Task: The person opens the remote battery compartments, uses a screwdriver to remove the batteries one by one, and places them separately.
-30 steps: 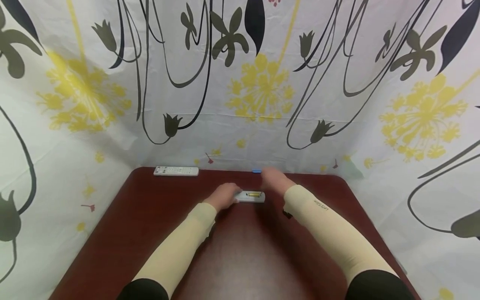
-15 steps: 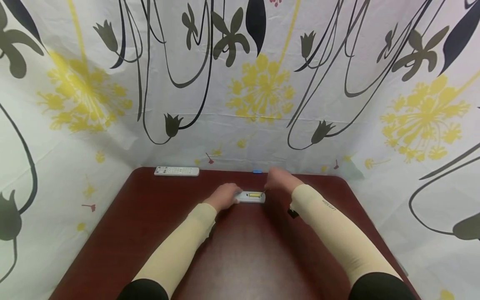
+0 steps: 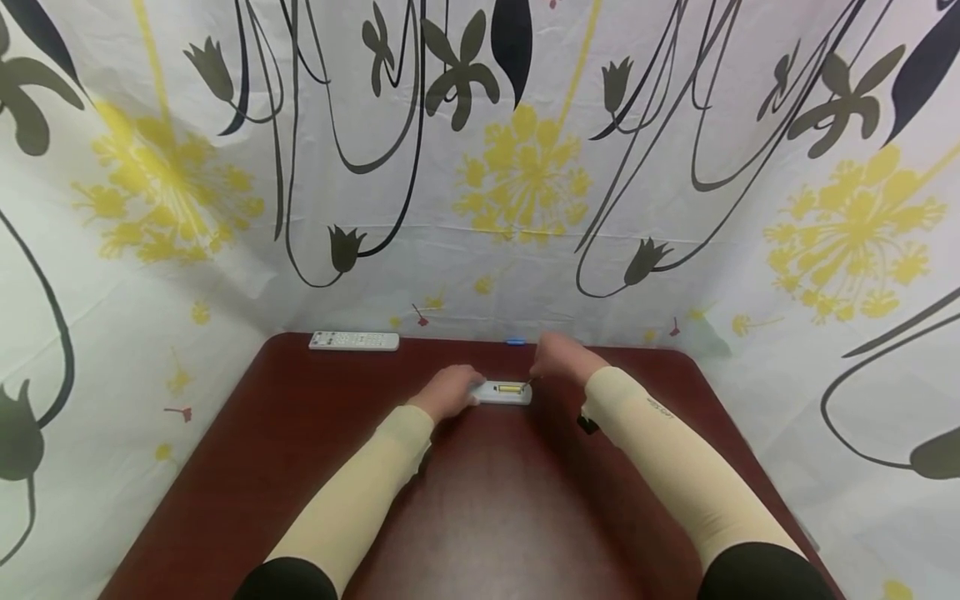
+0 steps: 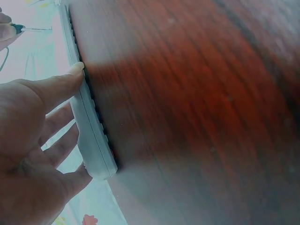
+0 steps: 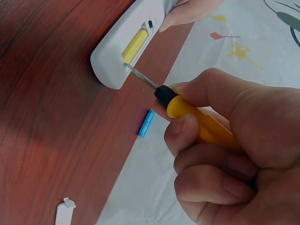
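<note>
Two hands work on one remote control (image 3: 501,392), which lies button-side down near the middle of the dark red table (image 3: 480,500), its open battery bay facing up. Take this remote as the reference for all positions.

1. Left hand (image 3: 447,392): it braces the remote's left end, thumb on one long edge and fingers (image 4: 58,150) along the other, as the left wrist view shows. Judged best practice: keep this clamp firm and low, so the body does not skid when the tool pushes.

2. Right hand (image 5: 229,150): it is curled round the yellow-handled screwdriver (image 5: 197,119). The metal tip touches the bay rim at the remote's right end, just beside the yellow battery (image 5: 135,45) seated inside.

3. Recommended technique: apply light leverage only, with the shaft kept shallow and the tip beneath the battery's end rather than against the plastic wall. A slip would probably gouge the casing or send the tip toward the left thumb.

4. Loose parts: a small blue piece (image 5: 146,123) lies beyond the remote at the table's far edge; a white plastic piece (image 5: 64,213), possibly the battery cover, lies to the right of the remote.

5. A second remote (image 3: 353,341) rests well left of the first, at the far edge.
</note>
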{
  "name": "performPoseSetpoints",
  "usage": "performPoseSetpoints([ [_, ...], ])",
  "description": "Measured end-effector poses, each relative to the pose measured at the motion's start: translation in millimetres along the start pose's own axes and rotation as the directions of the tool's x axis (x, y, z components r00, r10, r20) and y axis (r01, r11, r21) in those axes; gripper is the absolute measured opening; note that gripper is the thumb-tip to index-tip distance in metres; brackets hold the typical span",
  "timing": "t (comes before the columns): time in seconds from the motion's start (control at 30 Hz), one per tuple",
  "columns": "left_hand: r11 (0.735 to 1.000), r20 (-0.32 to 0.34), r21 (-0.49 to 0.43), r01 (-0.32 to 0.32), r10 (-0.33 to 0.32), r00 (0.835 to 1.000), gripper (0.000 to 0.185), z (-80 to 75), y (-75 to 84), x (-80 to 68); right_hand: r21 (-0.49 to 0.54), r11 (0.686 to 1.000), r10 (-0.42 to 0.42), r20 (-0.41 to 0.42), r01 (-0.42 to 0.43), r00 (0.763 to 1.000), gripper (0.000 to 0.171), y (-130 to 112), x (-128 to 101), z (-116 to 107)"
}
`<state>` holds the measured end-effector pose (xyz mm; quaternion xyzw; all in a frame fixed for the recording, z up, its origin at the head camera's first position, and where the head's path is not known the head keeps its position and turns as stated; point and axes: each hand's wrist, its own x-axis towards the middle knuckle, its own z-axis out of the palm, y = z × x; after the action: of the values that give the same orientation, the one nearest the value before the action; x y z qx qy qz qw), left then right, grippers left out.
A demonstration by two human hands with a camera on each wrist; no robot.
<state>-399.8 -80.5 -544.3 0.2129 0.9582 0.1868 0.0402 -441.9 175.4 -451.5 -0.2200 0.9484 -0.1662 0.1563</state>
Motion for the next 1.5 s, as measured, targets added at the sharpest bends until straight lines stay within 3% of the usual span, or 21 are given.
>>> performPoseSetpoints([
  [0.17,1.000,-0.009,0.002,0.003,-0.003,1.000,0.041,-2.5,-0.1,0.4,-0.020,0.999,0.029,0.007,-0.029,1.000,0.039,0.1,4.0,-2.3],
  [0.8,1.000,0.001,0.005,0.006,-0.006,1.000,0.042,-3.0,-4.8,4.1,-0.016,1.000,0.016,0.042,-0.015,0.999,0.049,0.6,11.5,-4.9],
  [1.07,1.000,0.005,-0.003,-0.009,0.009,1.000,0.041,1.1,-5.7,4.2,-0.130,0.990,-0.042,0.041,0.047,0.998,0.037,-9.2,12.3,8.4],
  [1.2,0.999,0.015,-0.022,-0.035,0.035,0.999,0.041,5.6,-4.6,1.1,-0.081,0.996,-0.019,0.044,0.023,0.999,0.045,-8.1,4.1,10.9],
  [1.33,1.000,-0.008,-0.010,-0.020,0.020,1.000,0.040,4.4,-4.8,-0.2,-0.035,0.999,-0.004,0.034,0.005,0.999,0.054,-4.1,0.5,5.5],
  [1.5,1.000,-0.005,-0.005,-0.023,0.023,1.000,0.042,0.4,-6.0,0.9,-0.035,0.999,0.002,0.051,0.000,0.999,0.056,-0.3,3.1,-0.5],
])
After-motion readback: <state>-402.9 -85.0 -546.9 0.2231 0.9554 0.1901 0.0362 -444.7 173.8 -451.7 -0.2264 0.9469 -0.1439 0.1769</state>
